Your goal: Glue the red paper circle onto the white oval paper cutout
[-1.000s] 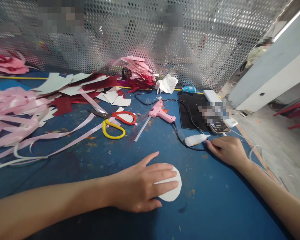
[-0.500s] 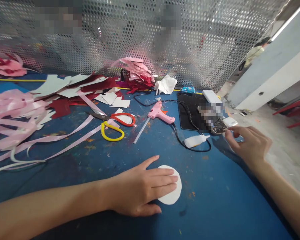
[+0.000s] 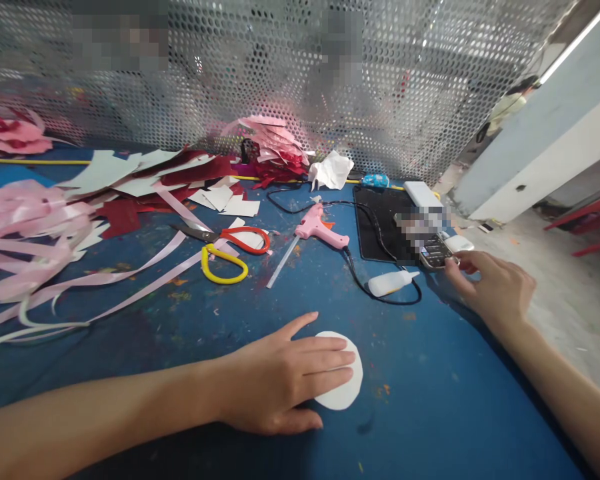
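Note:
My left hand (image 3: 285,380) lies flat with fingers spread, pressing on a round white paper disc (image 3: 347,390) on the blue table. At the right, my right hand (image 3: 495,287) has its thumb and forefinger at the near corner of a smartphone (image 3: 437,253), whose screen is lit. The phone rests partly over a black tablet (image 3: 373,230). A small white squeeze bottle (image 3: 390,283) stands between the two hands, lying on its side. Beyond my left hand is a pink glue gun (image 3: 323,228) with a clear glue stick (image 3: 283,263) beside its front.
Scissors (image 3: 224,237) with red and yellow handles lie left of the glue gun. Pink ribbons (image 3: 25,233) and cut paper pieces (image 3: 103,170) cover the left side. A white box-shaped device (image 3: 423,195) sits behind the phone. A perforated metal panel (image 3: 260,73) borders the back.
My right hand has shifted slightly left at the phone's corner, and the content on its screen looks different. My left hand and the paper disc stay in place.

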`<state>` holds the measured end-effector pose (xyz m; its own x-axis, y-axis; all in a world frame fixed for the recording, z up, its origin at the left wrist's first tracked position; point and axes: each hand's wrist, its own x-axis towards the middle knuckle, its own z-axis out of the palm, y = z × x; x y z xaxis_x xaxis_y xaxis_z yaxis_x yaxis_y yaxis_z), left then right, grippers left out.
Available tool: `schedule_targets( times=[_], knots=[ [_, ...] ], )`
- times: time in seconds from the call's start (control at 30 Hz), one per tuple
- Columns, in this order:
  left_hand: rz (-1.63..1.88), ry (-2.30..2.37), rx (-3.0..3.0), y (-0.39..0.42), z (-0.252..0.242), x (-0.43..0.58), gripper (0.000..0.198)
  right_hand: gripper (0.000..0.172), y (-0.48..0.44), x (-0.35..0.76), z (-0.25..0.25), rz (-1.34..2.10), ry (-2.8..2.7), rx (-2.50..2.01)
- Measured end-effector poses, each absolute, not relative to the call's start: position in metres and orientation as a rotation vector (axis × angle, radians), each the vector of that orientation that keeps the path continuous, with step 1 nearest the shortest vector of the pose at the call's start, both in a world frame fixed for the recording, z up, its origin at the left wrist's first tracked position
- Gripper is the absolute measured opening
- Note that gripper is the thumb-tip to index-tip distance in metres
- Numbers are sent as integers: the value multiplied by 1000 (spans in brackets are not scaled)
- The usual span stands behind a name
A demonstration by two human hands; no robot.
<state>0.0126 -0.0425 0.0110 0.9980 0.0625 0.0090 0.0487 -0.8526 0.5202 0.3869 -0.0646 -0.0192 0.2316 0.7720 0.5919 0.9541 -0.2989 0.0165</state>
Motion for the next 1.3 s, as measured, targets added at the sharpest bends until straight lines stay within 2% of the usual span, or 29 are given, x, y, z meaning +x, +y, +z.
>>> schedule_targets(
  times=[0.1, 0.23, 0.43, 0.73, 0.93, 1.3],
  knots=[
    [32, 206, 2638, -44, 8, 13, 62, 35, -63, 384, -19, -604, -1561, -2287],
    [24, 346, 2639, -44, 6, 14, 77, 52, -62, 377, -17, -487, -1595, -2427],
    [10, 319, 2571, -44, 9, 16, 71, 64, -64, 361, -11, -431, -1671, -2399],
    [145, 230, 2484, -41, 4, 13, 72, 64, -67, 360, -19, -547, -1759, -2200],
    [174, 165, 2477, -41, 3, 11, 72, 55, -66, 358, -22, -331, -1841, -1880],
    [196, 94, 2463, -41, 3, 10, 65, 62, -57, 358, -27, -296, -1824, -1903]
  ],
)
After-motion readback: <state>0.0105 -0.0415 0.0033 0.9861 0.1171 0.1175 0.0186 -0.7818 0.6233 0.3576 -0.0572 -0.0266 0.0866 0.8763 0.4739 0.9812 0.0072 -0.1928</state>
